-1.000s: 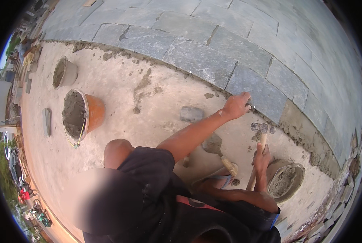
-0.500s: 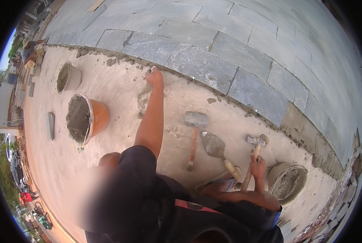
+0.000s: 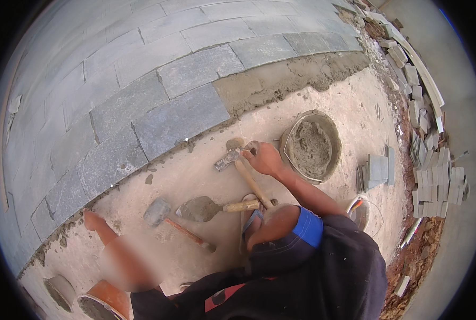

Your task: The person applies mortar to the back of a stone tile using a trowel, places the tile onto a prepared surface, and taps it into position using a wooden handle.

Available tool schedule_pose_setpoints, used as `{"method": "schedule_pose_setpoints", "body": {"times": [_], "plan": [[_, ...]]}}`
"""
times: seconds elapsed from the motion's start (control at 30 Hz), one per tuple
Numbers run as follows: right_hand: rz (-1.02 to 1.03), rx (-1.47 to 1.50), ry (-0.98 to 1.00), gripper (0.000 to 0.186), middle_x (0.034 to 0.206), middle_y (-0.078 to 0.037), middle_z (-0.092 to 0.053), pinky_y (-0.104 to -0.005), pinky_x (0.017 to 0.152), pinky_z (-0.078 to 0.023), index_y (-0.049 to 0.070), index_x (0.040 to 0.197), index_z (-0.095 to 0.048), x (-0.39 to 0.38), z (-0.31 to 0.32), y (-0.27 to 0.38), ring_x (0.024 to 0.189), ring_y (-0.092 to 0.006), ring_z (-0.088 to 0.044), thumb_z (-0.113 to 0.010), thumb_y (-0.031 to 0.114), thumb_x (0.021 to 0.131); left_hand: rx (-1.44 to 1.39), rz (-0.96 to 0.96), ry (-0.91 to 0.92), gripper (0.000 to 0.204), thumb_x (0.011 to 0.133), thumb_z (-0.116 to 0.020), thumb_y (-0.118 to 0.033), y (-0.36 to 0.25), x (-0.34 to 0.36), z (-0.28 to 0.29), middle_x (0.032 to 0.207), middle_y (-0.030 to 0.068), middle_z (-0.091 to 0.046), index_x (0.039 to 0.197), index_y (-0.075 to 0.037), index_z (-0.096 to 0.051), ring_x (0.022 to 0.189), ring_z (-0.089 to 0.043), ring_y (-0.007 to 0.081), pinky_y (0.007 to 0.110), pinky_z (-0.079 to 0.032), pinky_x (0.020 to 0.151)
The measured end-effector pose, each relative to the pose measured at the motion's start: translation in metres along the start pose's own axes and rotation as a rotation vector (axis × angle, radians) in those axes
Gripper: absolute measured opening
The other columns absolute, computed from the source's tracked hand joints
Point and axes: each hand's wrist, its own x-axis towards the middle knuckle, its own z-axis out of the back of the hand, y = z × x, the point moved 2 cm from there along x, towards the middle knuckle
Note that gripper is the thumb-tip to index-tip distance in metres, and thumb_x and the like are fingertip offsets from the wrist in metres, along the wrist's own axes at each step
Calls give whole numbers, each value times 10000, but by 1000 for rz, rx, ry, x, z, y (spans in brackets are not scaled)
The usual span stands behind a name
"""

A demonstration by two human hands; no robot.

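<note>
My left hand (image 3: 94,220) is closed low beside the lower edge of the laid grey stone slabs (image 3: 182,118); whatever its fingers hold is hidden. With fingers curled together, my right hand (image 3: 265,159) is beside the head of a hammer (image 3: 254,182), whose wooden handle slants toward my knee. I cannot make out what is in those fingers. A small round mortar-coloured lump (image 3: 235,143) is just beyond them. Nearer me lie a mallet (image 3: 157,212) with a grey head and a mortar-smeared trowel (image 3: 200,208) with a wooden handle.
Right of my right hand stands a bucket of mortar (image 3: 311,149). A bed of wet mortar (image 3: 291,80) runs along the slab edge. An orange bucket (image 3: 110,296) and a grey bucket (image 3: 62,290) are at lower left. Stacked stone pieces (image 3: 435,181) line the right side.
My view has swung to the right. My right hand has moved from the hammer's handle up to beside its head. My left hand stays low by the slab edge.
</note>
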Motion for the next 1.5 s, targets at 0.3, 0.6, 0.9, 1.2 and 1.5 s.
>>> {"method": "schedule_pose_setpoints", "body": {"times": [0.3,0.6,0.9,1.2,1.5], "plan": [[-245,359,-484,227,704,-47,-677,-303,560,-497,9,883,-728,142,143,-156,586,-133,-625,-683,227,925,-570,72,-192,448,929,-658,-400,-94,-50,115,924,202,-714,1030,31,-722,793,-653,345,458,-489,757],[-516,-101,-242,282,625,-111,-676,-343,556,-540,21,692,-681,223,146,-346,525,-233,-662,-678,253,851,-521,-300,40,282,970,-647,-240,-162,-64,166,758,134,-623,912,35,-665,674,-540,257,391,-451,668],[-590,-153,-185,305,947,-240,-736,-438,811,-571,-55,942,-731,255,155,-340,905,-356,-733,-697,214,802,-605,-431,240,229,960,-662,-156,-215,-81,184,666,65,-473,830,23,-600,622,-401,151,329,-383,587],[-349,-280,-95,359,700,-276,-682,-479,707,-551,-85,749,-706,265,149,-404,710,-405,-714,-656,269,792,-677,-525,418,184,885,-720,-157,-270,-84,209,788,159,-628,882,20,-669,653,-590,235,363,-480,640],[-173,-42,-219,470,1040,-251,-731,-483,915,-500,6,1121,-734,251,176,-291,1032,-331,-709,-647,402,885,-645,-626,565,221,877,-738,-188,-255,-111,220,810,162,-623,880,17,-655,679,-592,289,395,-478,661]]}}
